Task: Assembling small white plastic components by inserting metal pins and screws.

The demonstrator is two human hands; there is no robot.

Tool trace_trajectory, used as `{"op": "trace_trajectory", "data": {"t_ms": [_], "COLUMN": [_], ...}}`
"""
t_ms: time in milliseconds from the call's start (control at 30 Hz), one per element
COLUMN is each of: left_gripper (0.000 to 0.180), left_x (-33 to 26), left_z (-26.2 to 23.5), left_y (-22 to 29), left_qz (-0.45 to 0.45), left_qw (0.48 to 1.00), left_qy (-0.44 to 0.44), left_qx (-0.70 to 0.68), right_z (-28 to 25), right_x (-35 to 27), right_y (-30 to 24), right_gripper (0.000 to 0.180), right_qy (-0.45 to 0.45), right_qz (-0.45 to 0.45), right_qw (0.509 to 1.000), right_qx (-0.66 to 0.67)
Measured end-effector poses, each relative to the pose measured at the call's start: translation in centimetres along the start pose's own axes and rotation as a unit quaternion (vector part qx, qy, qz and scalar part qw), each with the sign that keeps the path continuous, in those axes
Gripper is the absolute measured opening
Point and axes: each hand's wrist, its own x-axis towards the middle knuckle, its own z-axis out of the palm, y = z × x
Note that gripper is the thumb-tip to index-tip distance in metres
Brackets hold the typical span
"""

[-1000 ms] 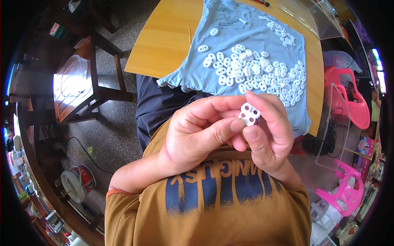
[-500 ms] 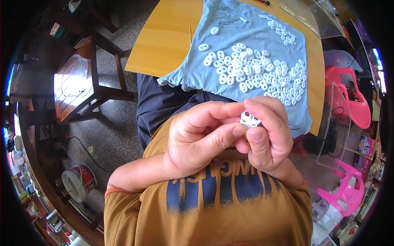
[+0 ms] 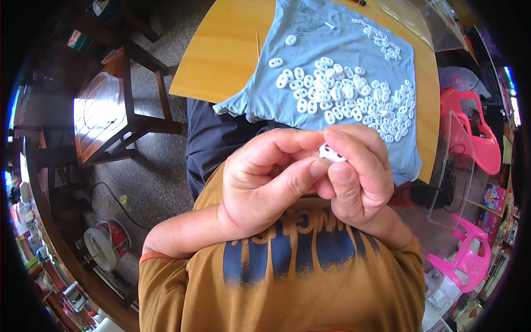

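Observation:
Between the fingertips of both hands sits a small white plastic piece (image 3: 332,154) with dark openings, partly hidden by the fingers. My left hand (image 3: 271,182) pinches it from the left with thumb and forefinger. My right hand (image 3: 362,177) grips it from the right, its fingers curled and its thumb below the piece. Beyond the hands, a large spread of white oval two-holed pieces (image 3: 343,91) lies on a light blue cloth (image 3: 265,94). A cluster of smaller white pieces (image 3: 381,43) rests toward the cloth's far right.
The cloth covers much of a yellow wooden table (image 3: 215,50), where a thin stick (image 3: 257,45) lies. To the left stands a dark wooden chair (image 3: 130,94) bearing a round clear lid (image 3: 102,94). Pink plastic chairs (image 3: 470,254) and a clear panel (image 3: 451,171) are at the right.
Both hands have risen slightly and the white piece has tilted between the fingertips, showing less of its openings. The spread on the cloth looks the same.

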Motion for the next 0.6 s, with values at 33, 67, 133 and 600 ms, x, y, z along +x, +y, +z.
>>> {"op": "trace_trajectory", "data": {"t_ms": [33, 67, 133, 600], "left_gripper": [0.025, 0.025, 0.025, 0.023], "left_x": [0.2, 0.3, 0.8, 13.6], "left_z": [0.0, -0.1, -0.3, -4.5], "left_y": [0.2, 0.3, 0.6, 3.6], "left_qz": [-0.016, -0.027, -0.038, -0.018], "left_qw": [1.000, 0.999, 0.999, 0.964], "left_qy": [0.009, 0.024, 0.031, 0.176], "left_qx": [-0.001, 0.011, -0.004, 0.200], "right_z": [0.1, 0.2, 0.2, -1.1], "right_x": [0.1, 0.1, 0.3, 1.5], "right_y": [0.0, 0.1, 0.8, 5.1], "right_gripper": [0.025, 0.026, 0.028, 0.036], "right_qy": [0.001, 0.002, 0.002, 0.025], "right_qz": [-0.001, 0.009, 0.013, 0.178], "right_qw": [1.000, 1.000, 1.000, 0.983], "right_qx": [0.001, 0.004, 0.009, 0.035]}}
